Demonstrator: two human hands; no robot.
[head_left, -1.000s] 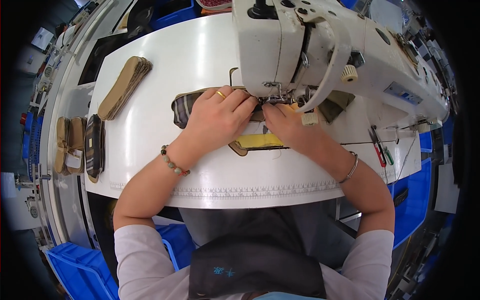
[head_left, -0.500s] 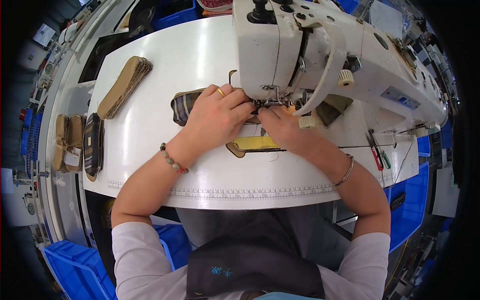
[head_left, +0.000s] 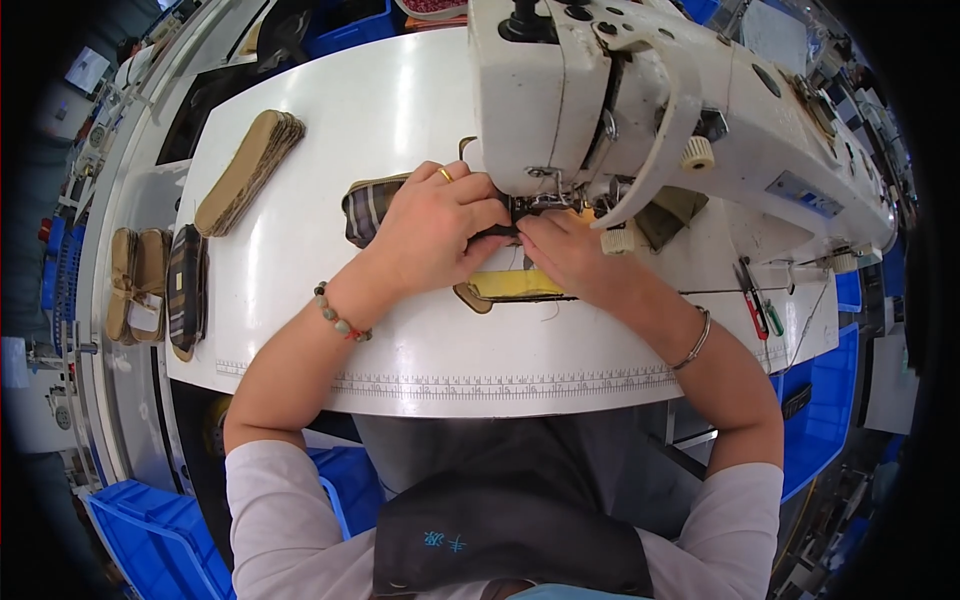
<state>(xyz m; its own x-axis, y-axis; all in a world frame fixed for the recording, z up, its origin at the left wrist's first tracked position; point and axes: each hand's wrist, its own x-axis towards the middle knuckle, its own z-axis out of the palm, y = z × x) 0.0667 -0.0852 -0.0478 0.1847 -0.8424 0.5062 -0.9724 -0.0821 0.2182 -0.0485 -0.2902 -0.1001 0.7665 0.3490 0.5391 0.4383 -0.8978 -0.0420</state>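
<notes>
A white sewing machine [head_left: 520,110] stands over the table, its presser foot [head_left: 545,203] just beyond my fingertips. My left hand [head_left: 430,225] lies over a dark plaid fabric piece [head_left: 368,212] with a zipper-like edge, fingers pinched on it left of the foot. From the right, my right hand [head_left: 572,255] pinches the dark edge of the work close to the needle area. The fingertips and the foot hide the exact stitching spot. Below the hands lies a yellow strip [head_left: 515,285] with a tan rounded end. Olive fabric [head_left: 668,217] shows behind my right hand.
Stacked tan sole-shaped pieces [head_left: 250,175] lie at left, near tied tan bundles [head_left: 138,285] and a plaid pouch [head_left: 187,290]. Red-handled snips [head_left: 750,302] and a green-handled tool [head_left: 771,318] rest at right. A printed ruler [head_left: 500,385] follows the near edge. Blue bins [head_left: 155,540] stand below.
My left fingers have shifted slightly, with the thumb now showing lower beside the work. My right hand stays close to the presser foot. The plaid piece has barely moved.
</notes>
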